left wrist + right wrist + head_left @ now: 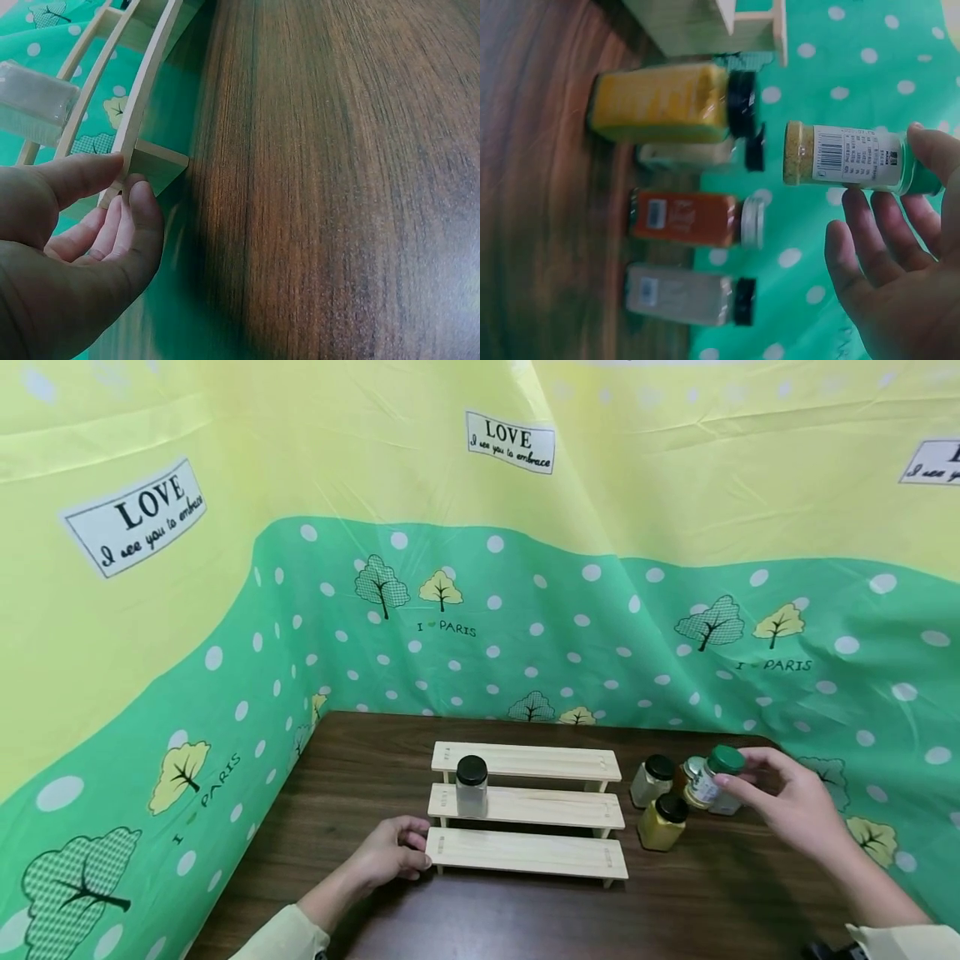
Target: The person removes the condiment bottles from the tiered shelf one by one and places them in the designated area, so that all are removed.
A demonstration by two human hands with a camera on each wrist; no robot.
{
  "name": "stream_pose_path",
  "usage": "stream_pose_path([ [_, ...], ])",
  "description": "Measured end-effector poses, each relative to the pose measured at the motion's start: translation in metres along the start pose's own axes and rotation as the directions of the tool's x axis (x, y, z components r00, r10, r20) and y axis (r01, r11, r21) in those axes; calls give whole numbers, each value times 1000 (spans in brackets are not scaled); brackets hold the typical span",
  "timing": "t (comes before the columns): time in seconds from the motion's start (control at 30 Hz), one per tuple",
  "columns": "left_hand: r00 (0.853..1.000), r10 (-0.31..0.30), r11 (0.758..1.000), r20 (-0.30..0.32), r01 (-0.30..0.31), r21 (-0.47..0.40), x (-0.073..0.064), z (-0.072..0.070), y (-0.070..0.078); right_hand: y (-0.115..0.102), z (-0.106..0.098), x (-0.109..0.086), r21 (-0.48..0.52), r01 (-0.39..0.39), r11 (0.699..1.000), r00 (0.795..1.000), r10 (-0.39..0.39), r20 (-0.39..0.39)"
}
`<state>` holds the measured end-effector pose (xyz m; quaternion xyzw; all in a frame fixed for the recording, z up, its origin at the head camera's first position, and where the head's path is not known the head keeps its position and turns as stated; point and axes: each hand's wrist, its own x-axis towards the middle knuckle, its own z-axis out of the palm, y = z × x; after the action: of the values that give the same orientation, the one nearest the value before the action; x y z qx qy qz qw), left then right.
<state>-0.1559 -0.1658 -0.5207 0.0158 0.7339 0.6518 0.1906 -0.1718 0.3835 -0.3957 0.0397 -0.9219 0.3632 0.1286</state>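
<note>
My right hand [795,797] grips a spice jar by its green cap, raised off the table beside other jars. In the right wrist view this round spice jar [851,156] has a white label and yellowish grains. At the lower left corner of a three-step wooden rack [525,852], my left hand [386,853] pinches the end of the front board between thumb and fingers. A black-capped jar [472,787] with pale contents stands on the rack's middle step, at the left.
Right of the rack stand a yellow spice jar [662,823], a pale black-capped jar [652,782], an orange-red jar [686,218] with a silvery cap, and another pale jar [682,294]. Patterned green-and-yellow cloth [450,652] borders the dark wooden table [510,922].
</note>
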Motion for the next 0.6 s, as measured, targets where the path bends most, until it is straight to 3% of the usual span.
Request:
stream_pose_path([
  [0.23,1000,0,1000,1,0,0,-1,1,1,28,10,-10,-28,-19,999,1000,19,-3],
  [0.6,1000,-7,1000,2,7,8,-1,1,1,61,34,-25,-83,-65,994,995,70,67],
])
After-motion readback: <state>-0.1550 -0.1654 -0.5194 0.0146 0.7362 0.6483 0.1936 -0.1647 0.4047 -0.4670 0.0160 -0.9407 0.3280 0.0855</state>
